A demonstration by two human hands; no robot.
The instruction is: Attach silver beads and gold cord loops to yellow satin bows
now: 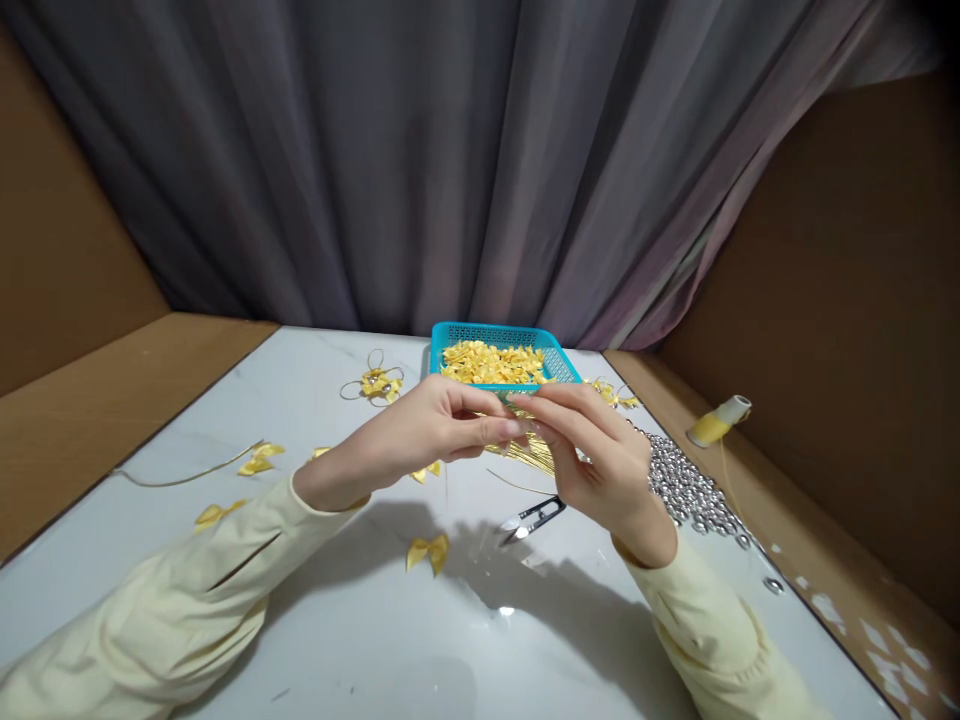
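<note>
While both hands work close together in the head camera's view, the left hand (457, 422) and right hand (600, 450) meet above a white table (360, 640), fingers (491, 430) bent tip to tip; whether they grasp anything cannot be told. Golden wires (536, 456) lie just beyond them, thread snips (534, 520) and a yellow ribbon bow (427, 553) nearer the wearer. Behind sits a blue basket (561, 363) of yellow ribbon pieces (487, 362), with silver beads (686, 480) at right
</note>
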